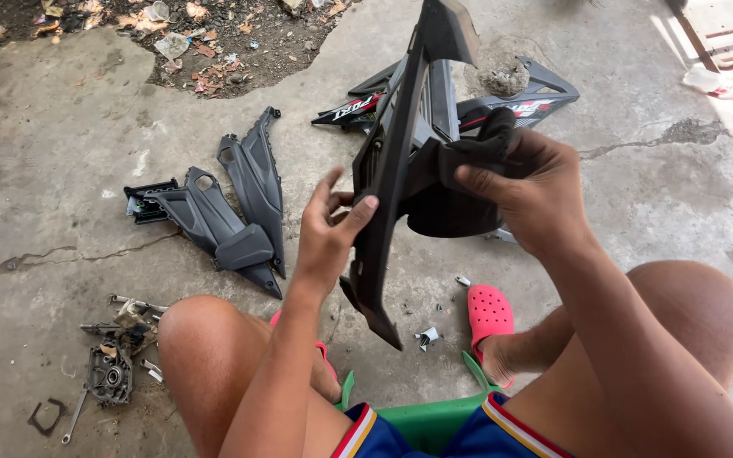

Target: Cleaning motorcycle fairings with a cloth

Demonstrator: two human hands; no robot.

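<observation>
Both knees frame the left hand [326, 231] pinching the near edge of a long black plastic panel [392, 170] held upright, long axis near-to-far, while the right hand [529, 188] clasps its right side.

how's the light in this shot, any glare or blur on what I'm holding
Head view: bright daylight, blown-out glare on the concrete floor top right; the black fairing panel between the left hand and right hand stays sharp but dark, detail lost in shade; slight wide-angle bending at the edges.
</observation>
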